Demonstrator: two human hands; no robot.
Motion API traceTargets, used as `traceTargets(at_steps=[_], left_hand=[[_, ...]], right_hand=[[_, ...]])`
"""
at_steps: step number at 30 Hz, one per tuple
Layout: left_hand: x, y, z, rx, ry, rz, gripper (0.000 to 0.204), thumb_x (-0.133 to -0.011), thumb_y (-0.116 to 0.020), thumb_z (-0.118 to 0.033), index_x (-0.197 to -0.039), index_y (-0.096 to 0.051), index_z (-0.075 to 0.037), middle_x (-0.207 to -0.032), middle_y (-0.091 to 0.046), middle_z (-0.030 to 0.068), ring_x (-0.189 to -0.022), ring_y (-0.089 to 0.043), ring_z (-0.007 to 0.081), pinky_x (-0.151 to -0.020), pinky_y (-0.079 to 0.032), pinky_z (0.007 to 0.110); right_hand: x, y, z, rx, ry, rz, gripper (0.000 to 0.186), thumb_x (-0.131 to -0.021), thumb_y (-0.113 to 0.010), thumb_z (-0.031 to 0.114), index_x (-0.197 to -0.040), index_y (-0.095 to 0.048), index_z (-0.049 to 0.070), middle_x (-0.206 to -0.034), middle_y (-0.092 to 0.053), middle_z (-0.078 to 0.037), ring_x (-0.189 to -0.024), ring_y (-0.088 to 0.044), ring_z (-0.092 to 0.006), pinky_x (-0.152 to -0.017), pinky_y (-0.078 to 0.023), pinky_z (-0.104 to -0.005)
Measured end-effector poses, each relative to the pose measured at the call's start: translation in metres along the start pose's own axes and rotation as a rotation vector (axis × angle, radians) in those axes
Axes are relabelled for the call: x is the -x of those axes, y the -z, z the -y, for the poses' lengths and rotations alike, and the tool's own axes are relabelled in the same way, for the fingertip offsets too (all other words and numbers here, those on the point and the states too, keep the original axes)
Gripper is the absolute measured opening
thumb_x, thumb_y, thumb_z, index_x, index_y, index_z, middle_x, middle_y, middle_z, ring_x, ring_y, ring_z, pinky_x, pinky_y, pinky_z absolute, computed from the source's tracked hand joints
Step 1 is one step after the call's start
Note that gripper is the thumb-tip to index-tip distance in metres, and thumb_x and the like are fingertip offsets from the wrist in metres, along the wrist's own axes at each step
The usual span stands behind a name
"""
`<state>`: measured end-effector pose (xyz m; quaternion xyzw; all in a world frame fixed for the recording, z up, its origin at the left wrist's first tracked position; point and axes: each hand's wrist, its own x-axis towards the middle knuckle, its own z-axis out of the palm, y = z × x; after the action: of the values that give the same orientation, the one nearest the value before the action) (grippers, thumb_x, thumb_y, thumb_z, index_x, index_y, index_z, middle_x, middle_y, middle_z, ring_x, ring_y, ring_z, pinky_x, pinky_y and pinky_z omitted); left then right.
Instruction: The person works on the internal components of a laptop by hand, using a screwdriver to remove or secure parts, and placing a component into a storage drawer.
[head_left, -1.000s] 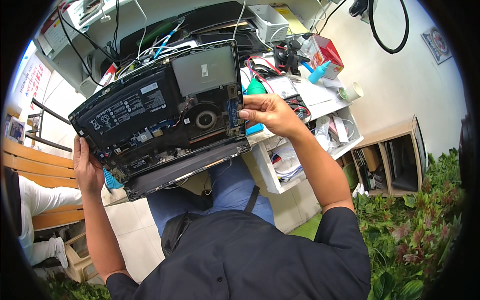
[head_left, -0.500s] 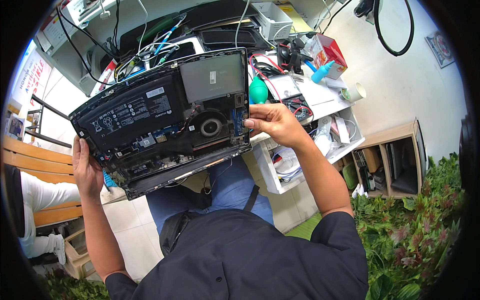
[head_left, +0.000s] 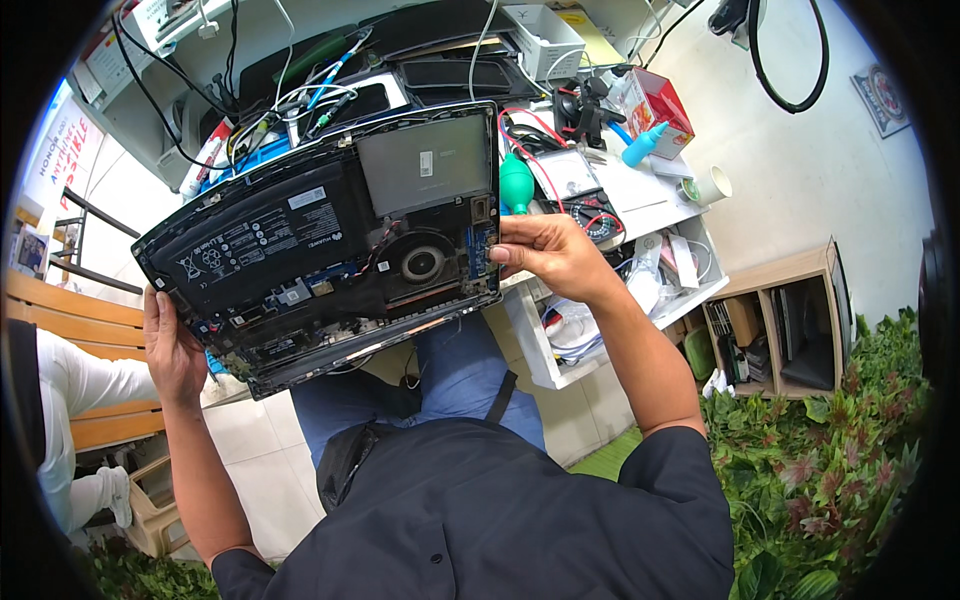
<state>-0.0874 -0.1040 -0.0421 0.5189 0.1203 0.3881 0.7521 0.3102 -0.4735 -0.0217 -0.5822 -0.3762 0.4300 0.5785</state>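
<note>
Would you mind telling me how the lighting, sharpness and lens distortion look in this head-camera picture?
Head view: bright, even daylight; the opened laptop between the left hand and the right hand is sharp, without glare; the white wall is nearly washed out; fisheye bending curves the shelf edges toward a black circular rim.

The opened laptop (head_left: 330,245) has tilted flatter and shifted right, the right hand (head_left: 545,255) sliding lower along its edge.

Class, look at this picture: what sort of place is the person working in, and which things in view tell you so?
Probably a small electronics repair stall. Both hands hold an opened black laptop with its battery and fan bare; behind it a cluttered white workbench carries tangled cables and a teal rubber dust blower.
</note>
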Motion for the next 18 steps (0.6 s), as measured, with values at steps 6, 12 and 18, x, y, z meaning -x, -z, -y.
traceTargets(at_steps=[6,12,18], left_hand=[[0.010,0.005,0.001,0.041,-0.046,0.074,0.042,-0.122,-0.041,-0.017,-0.162,-0.047,-0.005,-0.152,-0.066,0.0127,-0.136,-0.065,0.0207,-0.114,-0.057,0.042],[0.019,-0.001,0.015,-0.299,-0.166,-0.091,0.043,-0.115,-0.052,-0.006,-0.158,-0.053,-0.001,-0.145,-0.068,0.0165,-0.127,-0.070,0.0226,-0.105,-0.059,0.036],[0.020,-0.042,-0.012,-0.035,-0.046,0.072,0.033,-0.122,-0.043,-0.018,-0.147,-0.057,-0.004,-0.135,-0.074,0.0093,-0.118,-0.075,0.0143,-0.099,-0.065,0.032]], right_hand=[[-0.002,0.000,-0.003,0.019,-0.021,-0.010,0.042,-0.104,-0.076,0.004,-0.144,-0.069,-0.006,-0.123,-0.080,-0.010,-0.109,-0.073,-0.0115,-0.096,-0.060,-0.0284],[0.008,0.018,-0.006,0.267,-0.018,-0.044,0.030,-0.104,-0.075,0.006,-0.130,-0.071,-0.009,-0.115,-0.079,-0.012,-0.102,-0.074,-0.0143,-0.089,-0.062,-0.0311],[0.001,-0.001,0.001,0.097,0.007,-0.017,0.036,-0.105,-0.070,-0.001,-0.140,-0.068,-0.010,-0.119,-0.079,-0.012,-0.103,-0.074,-0.0150,-0.091,-0.063,-0.0325]])
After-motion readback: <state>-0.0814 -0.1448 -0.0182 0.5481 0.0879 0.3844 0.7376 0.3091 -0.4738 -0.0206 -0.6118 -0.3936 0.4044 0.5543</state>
